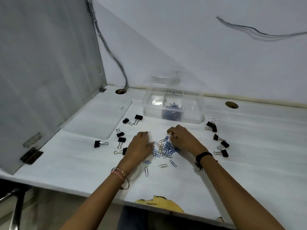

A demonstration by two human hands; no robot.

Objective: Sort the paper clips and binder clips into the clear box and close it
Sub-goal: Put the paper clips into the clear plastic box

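Two bare hands work a heap of paper clips (163, 149) on a white desk (249, 163), just in front of the clear box (172, 105). The left hand (141, 146) lies flat against the heap's left edge, fingers loosely curled and holding nothing visible; the right hand (182, 138) hovers over the heap's far side with fingertips bunched, though whether a clip is pinched there cannot be told. The clips are light, thin wire that likely tangles and slides on the smooth top, so they look easier scooped or pinched in bunches than lifted singly. Black binder clips (221, 143) lie scattered to both sides of the heap; stiff and a little heavier, each is best taken by its body or wire handles. The box stands open and already holds a small cluster of blue paper clips. Its lid (99, 120) lies flat to the box's left. Most of the sorting appears undone.
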